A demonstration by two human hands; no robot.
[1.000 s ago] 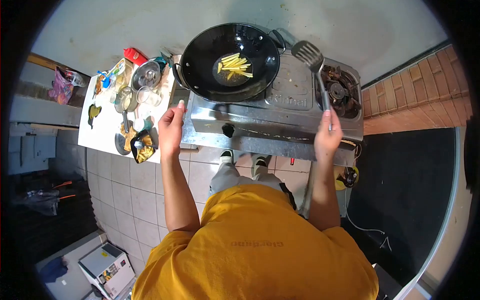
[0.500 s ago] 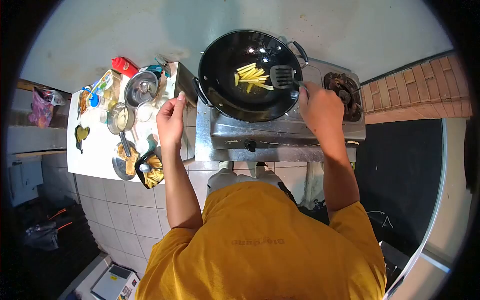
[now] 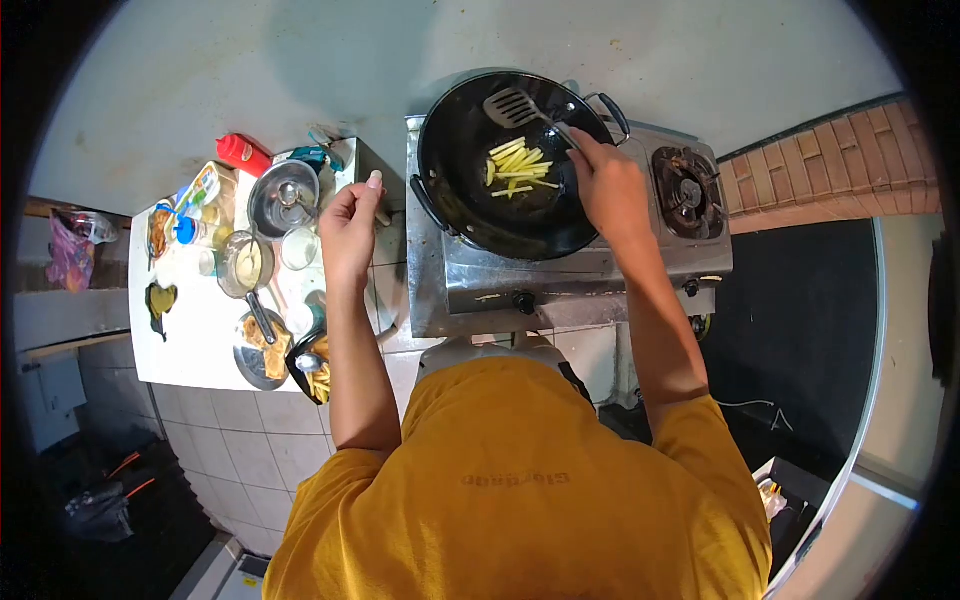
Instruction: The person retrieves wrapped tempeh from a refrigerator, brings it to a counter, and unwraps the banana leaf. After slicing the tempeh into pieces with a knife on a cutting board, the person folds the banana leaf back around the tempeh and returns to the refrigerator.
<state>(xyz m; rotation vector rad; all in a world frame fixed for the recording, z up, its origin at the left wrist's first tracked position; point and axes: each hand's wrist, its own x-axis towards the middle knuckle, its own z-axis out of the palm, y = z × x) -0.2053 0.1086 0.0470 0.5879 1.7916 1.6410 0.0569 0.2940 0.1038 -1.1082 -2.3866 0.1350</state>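
My right hand (image 3: 612,185) is closed around the handle of a slotted spatula (image 3: 512,108). The spatula's head is over the far side of a black wok (image 3: 545,235), above the food; whether it touches the wall is unclear. Pale yellow potato sticks (image 3: 518,162) lie in a loose heap on the wok's bottom. To the left of the wok, my left hand (image 3: 347,230) is raised, fingers curled in and thumb pointing up, with nothing visible in it. It is near the right edge of a white table (image 3: 195,340).
The wok sits on a metal stove (image 3: 600,285); a bare burner (image 3: 690,193) is to its right. On the table are a steel bowl (image 3: 268,208), a red bottle (image 3: 240,152), a small saucepan (image 3: 240,278), a plate (image 3: 250,365) and a black container of fries (image 3: 318,382).
The spatula has moved from the right of the potato sticks to the far side of the wok, up and left. The sticks have shifted slightly. My left hand remains raised.
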